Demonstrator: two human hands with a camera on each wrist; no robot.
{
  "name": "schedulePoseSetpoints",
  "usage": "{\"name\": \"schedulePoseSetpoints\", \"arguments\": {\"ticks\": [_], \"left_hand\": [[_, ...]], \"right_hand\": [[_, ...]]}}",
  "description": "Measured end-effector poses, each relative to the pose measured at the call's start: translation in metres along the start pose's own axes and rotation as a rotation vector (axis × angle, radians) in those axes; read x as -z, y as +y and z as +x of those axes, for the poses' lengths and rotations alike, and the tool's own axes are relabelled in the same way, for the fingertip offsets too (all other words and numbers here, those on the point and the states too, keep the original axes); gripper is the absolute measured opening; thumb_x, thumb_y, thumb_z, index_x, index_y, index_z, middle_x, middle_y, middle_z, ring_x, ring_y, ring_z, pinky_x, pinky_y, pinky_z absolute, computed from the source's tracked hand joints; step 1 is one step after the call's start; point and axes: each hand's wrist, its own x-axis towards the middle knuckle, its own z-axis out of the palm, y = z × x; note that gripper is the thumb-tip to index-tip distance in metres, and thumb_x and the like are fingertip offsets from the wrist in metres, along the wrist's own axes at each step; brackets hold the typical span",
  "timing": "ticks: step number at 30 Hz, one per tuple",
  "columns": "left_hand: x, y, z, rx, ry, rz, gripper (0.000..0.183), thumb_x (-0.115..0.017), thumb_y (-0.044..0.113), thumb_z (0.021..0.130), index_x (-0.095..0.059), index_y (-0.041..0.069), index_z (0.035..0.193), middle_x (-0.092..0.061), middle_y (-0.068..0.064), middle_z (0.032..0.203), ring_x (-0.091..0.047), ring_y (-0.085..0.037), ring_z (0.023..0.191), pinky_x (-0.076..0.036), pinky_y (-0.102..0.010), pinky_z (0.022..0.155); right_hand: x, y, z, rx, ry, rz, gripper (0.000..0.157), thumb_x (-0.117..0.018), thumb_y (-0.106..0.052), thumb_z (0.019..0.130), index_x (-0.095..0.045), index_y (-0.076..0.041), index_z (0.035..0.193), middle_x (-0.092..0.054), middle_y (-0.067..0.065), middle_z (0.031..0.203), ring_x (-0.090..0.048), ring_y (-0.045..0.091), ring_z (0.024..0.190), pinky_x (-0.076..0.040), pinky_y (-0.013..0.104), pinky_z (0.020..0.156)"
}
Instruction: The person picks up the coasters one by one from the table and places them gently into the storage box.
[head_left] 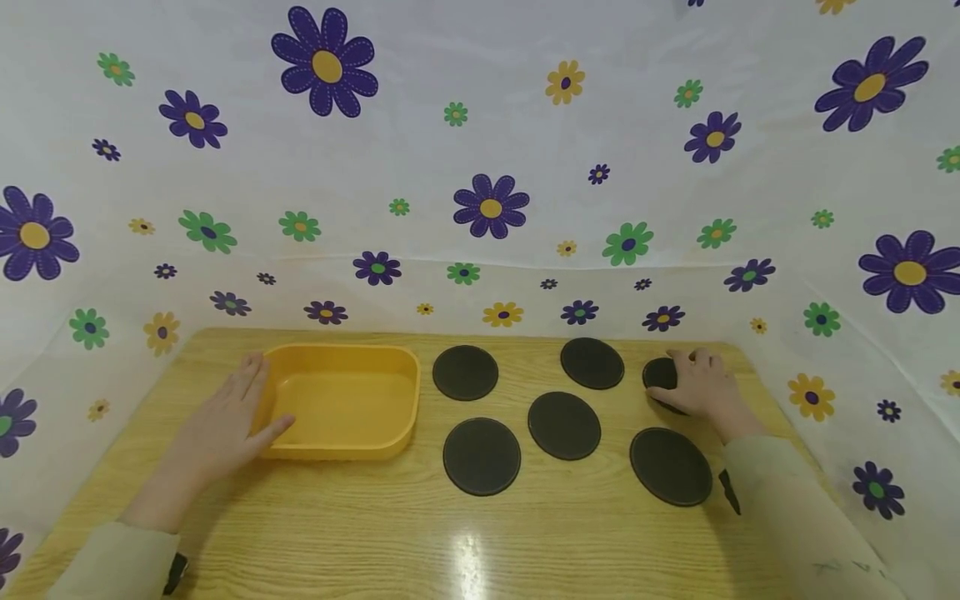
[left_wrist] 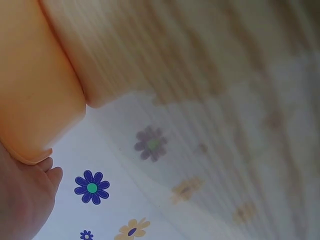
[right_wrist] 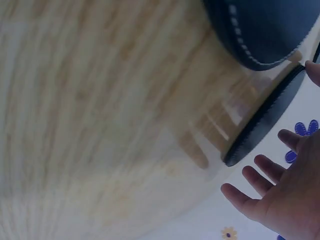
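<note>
My left hand (head_left: 221, 425) rests along the left wall of a yellow plastic tray (head_left: 345, 451), fingers straight and thumb stretched over its near rim. In the left wrist view the left hand (left_wrist: 25, 200) lies at the end of the tray (left_wrist: 40, 85). My right hand (head_left: 701, 385) hovers over a round black coaster (head_left: 660, 377) at the far right, covering part of it. Seen from the right wrist, the right hand (right_wrist: 285, 195) has spread fingers beside that stitched-edge coaster (right_wrist: 265, 117), apart from it.
Several more black coasters lie on the wooden table (head_left: 360, 533), among them a near right one (head_left: 671, 467), a middle one (head_left: 564, 425) and a near left one (head_left: 482, 457). A white flowered cloth (head_left: 420, 167) hangs behind and along both sides.
</note>
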Motion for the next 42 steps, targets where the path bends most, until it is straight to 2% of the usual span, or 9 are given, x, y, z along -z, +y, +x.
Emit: {"name": "schedulePoseSetpoints", "arguments": {"ticks": [4,9,15,21,29,34,42], "left_hand": [[-0.001,0.002,0.001,0.004,0.014,-0.021,0.099,-0.053,0.055,0.108,-0.009,-0.014,0.164,-0.010,-0.036,0.173,-0.013,-0.053,0.162,-0.010,-0.057,0.135],[-0.002,0.005,0.002,0.016,0.009,-0.030,0.101,-0.052,0.057,0.107,-0.008,-0.014,0.164,-0.008,-0.036,0.173,-0.014,-0.055,0.161,-0.018,-0.064,0.131],[-0.003,0.004,0.002,0.027,0.013,-0.050,0.101,-0.052,0.057,0.107,-0.008,-0.013,0.165,-0.007,-0.035,0.173,-0.013,-0.055,0.161,-0.016,-0.064,0.132],[-0.004,0.003,0.002,0.030,0.001,-0.051,0.100,-0.051,0.057,0.108,-0.007,-0.013,0.165,-0.002,-0.033,0.174,-0.013,-0.056,0.160,-0.019,-0.067,0.130],[-0.005,0.004,0.003,0.023,0.009,-0.046,0.100,-0.051,0.056,0.108,-0.009,-0.014,0.164,-0.002,-0.033,0.174,-0.013,-0.055,0.161,-0.017,-0.065,0.132],[-0.005,0.005,0.003,0.019,0.014,-0.063,0.099,-0.052,0.055,0.108,-0.009,-0.014,0.164,-0.001,-0.033,0.174,-0.011,-0.054,0.161,-0.015,-0.063,0.133],[-0.005,0.006,0.003,0.019,0.025,-0.063,0.099,-0.052,0.056,0.108,-0.010,-0.015,0.164,-0.002,-0.033,0.174,-0.012,-0.055,0.161,-0.019,-0.067,0.131]], "right_hand": [[-0.003,0.005,0.001,-0.011,-0.039,0.008,0.098,-0.062,-0.062,0.096,-0.035,0.008,0.158,-0.037,0.050,0.144,-0.037,0.070,0.132,-0.047,0.079,0.097],[-0.005,0.006,0.001,-0.004,-0.046,0.013,0.097,-0.063,-0.062,0.095,-0.036,0.009,0.157,-0.038,0.051,0.140,-0.039,0.069,0.130,-0.048,0.078,0.096],[-0.006,0.004,0.005,0.017,-0.020,0.030,0.097,-0.065,-0.061,0.093,-0.039,0.011,0.153,-0.039,0.051,0.135,-0.040,0.067,0.126,-0.049,0.074,0.095],[-0.006,0.003,0.006,-0.012,-0.024,0.052,0.098,-0.068,-0.060,0.091,-0.039,0.011,0.151,-0.039,0.050,0.130,-0.040,0.063,0.119,-0.047,0.074,0.092],[-0.004,-0.001,0.005,-0.006,-0.008,0.031,0.099,-0.066,-0.063,0.091,-0.039,0.009,0.152,-0.041,0.049,0.131,-0.042,0.064,0.122,-0.048,0.073,0.092],[0.004,-0.010,0.003,0.046,0.033,-0.038,0.099,-0.067,-0.063,0.089,-0.042,0.010,0.151,-0.045,0.051,0.132,-0.046,0.066,0.125,-0.050,0.071,0.098],[0.018,-0.036,0.002,0.082,0.049,-0.041,0.097,-0.070,-0.062,0.088,-0.041,0.005,0.152,-0.044,0.046,0.133,-0.044,0.062,0.124,-0.057,0.071,0.085]]}}
